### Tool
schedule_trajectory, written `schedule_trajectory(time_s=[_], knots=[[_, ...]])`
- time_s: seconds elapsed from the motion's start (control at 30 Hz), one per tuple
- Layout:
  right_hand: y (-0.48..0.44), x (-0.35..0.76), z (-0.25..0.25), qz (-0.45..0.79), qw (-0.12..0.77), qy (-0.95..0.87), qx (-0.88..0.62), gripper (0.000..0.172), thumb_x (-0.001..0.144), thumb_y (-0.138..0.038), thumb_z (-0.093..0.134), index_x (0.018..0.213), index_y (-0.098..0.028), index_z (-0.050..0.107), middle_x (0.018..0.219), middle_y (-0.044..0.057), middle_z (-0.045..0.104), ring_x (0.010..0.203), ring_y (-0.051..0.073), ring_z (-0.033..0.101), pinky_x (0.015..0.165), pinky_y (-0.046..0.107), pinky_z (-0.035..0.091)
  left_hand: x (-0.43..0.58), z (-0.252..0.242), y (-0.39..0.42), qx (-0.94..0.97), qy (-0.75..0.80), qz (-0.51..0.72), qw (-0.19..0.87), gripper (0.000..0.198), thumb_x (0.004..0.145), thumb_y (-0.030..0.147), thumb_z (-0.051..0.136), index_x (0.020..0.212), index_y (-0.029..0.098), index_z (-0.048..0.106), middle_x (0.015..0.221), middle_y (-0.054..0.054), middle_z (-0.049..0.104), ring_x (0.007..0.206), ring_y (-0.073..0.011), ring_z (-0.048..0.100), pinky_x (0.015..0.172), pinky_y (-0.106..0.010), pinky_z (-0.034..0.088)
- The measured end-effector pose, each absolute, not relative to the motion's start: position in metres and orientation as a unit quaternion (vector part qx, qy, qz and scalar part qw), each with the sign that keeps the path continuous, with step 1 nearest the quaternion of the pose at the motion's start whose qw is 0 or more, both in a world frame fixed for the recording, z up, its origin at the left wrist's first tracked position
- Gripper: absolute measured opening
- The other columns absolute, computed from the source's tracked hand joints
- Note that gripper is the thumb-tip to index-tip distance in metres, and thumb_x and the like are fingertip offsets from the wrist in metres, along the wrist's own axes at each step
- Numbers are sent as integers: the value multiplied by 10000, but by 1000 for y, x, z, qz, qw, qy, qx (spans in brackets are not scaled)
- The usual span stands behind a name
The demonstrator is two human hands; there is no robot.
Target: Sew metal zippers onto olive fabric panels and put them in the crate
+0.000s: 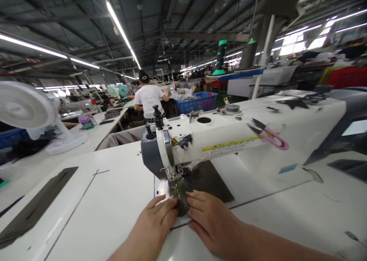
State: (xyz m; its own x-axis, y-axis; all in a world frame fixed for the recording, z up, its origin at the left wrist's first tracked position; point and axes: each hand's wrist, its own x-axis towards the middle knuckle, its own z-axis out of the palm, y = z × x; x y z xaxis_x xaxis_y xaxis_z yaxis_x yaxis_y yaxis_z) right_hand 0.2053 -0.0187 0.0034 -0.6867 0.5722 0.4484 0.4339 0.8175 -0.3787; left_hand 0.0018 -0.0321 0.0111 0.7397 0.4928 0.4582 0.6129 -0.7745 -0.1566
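A white sewing machine (pixel 229 133) stands in front of me, its needle and presser foot (pixel 176 182) over a dark olive fabric piece (pixel 210 179). The fabric lies on the machine bed, and a narrow part of it comes toward me between my hands. My left hand (pixel 156 221) is closed at the left edge of this strip, fingertips pressed on it just before the foot. On the strip's right edge, my right hand (pixel 210 219) has its fingers bent together and gripping. The fingers partly cover the fabric, so the undersides of both grips are hidden.
Pink-handled thread snips (pixel 271 136) rest against the machine arm. More olive fabric pieces (pixel 37 205) lie at left, near a white fan (pixel 31 112). Thread cones (pixel 220 58) stand on a rack above. Beyond are a person (pixel 150 96) in a white shirt and a blue crate (pixel 196 102).
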Motion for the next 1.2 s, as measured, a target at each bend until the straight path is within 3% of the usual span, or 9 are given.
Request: schedule_trajectory(time_s=[0.27, 0.4, 0.53, 0.8, 1.2], knots=[[-1, 203, 0, 155, 301, -903, -264, 166, 820, -142, 459, 889, -161, 609, 994, 75, 620, 984, 188, 537, 929, 338, 407, 0, 15, -20, -923, -312, -201, 102, 248, 908, 123, 337, 989, 119, 571, 1017, -120, 645, 949, -193, 604, 840, -329, 501], [-5, 205, 3, 44, 373, -884, -279, 171, 858, -149, 454, 840, -157, 624, 889, 73, 645, 844, 185, 591, 800, 333, 492, -1, 15, -22, -906, -344, -236, 72, 224, 887, 142, 393, 1006, 151, 583, 997, -102, 646, 905, -206, 608, 816, -348, 505], [-5, 200, 0, -63, 389, -883, -257, 257, 879, -130, 414, 1031, -86, 616, 1010, 131, 653, 959, 235, 596, 855, 387, 498, -1, 10, -27, -872, -383, -283, 111, 226, 904, 177, 392, 922, 175, 618, 1007, -97, 646, 854, -205, 620, 758, -361, 518], [7, 190, -6, -14, 346, -900, -266, 257, 843, -51, 413, 946, -86, 645, 984, 142, 666, 888, 211, 639, 811, 328, 530, -3, 7, -18, -888, -359, -253, 133, 195, 894, 130, 426, 897, 170, 617, 920, -53, 682, 852, -164, 644, 917, -404, 443], [15, 188, -4, 41, 339, -901, -267, 306, 896, -99, 309, 860, -119, 613, 772, 99, 639, 878, 216, 629, 808, 344, 519, -3, 6, -7, -892, -369, -227, 132, 116, 844, 98, 495, 846, 153, 597, 892, -51, 677, 852, -169, 637, 929, -377, 422]])
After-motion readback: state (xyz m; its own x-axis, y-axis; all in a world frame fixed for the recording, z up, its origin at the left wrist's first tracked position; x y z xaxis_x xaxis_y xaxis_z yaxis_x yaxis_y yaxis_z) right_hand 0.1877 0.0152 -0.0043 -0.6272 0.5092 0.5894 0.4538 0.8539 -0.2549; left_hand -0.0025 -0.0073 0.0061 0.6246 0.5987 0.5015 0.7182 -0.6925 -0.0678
